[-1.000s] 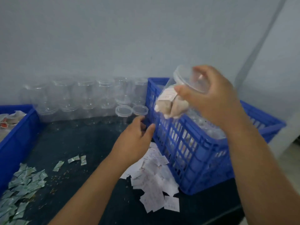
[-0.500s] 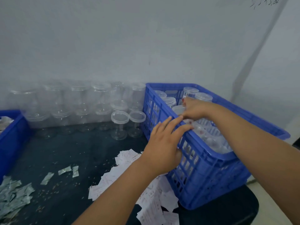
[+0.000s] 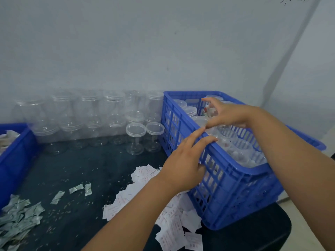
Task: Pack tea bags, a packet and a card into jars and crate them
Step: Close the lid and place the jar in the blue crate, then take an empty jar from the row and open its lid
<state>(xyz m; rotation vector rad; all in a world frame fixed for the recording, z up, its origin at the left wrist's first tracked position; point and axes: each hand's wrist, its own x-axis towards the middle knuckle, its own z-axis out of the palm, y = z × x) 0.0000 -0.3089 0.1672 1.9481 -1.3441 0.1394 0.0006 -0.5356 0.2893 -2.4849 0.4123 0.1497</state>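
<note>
A blue crate stands on the right of the dark table and holds several lidded clear jars. My right hand is inside it with fingers spread around the top of a filled jar that shows red and white contents; I cannot tell whether it still touches the jar. My left hand holds the crate's near-left rim, fingers over the top and thumb against the wall. White cards lie in a pile beside the crate. Silver packets lie heaped at the front left.
Empty clear jars are stacked in rows along the back wall, with two lidded ones in front. A second blue crate sits at the left edge. A few loose packets and crumbs dot the table's middle.
My right hand carried the filled jar down into the crate and has spread its fingers. My left hand moved from the table to the crate's rim and stays there.
</note>
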